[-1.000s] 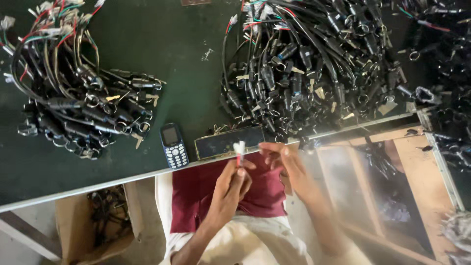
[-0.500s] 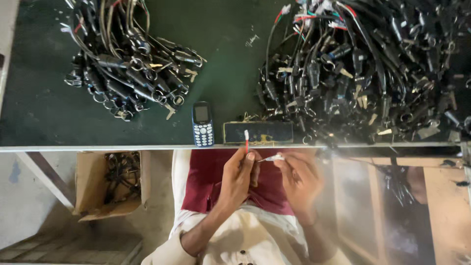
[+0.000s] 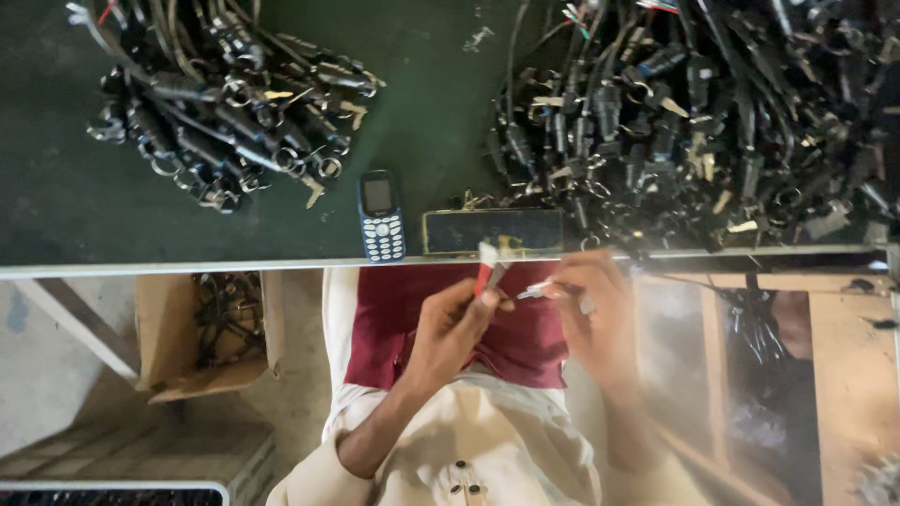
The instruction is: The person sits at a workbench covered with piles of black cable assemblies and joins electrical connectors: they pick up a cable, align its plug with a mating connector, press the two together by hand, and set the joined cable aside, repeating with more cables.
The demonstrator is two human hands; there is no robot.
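Observation:
My left hand (image 3: 452,323) pinches a short red wire with a white connector (image 3: 486,265) on its end, held upright just below the table's front edge. My right hand (image 3: 594,311), blurred, is closed on a small pale piece (image 3: 538,290) whose tip points at that wire. Both hands are over my lap, in front of a dark red cloth (image 3: 525,337). What exactly the pale piece is cannot be told.
A dark green table (image 3: 84,206) carries a pile of black cable assemblies (image 3: 225,103) at left and a bigger pile (image 3: 712,122) at right. A small keypad phone (image 3: 381,214) and a dark flat rectangular case (image 3: 492,231) lie at the edge. A cardboard box (image 3: 202,328) with cables stands on the floor.
The view has shifted, so the table and piles sit further right and lower in frame. My hands have stayed together at the table's edge, with the right hand now drawn closer to the wire.

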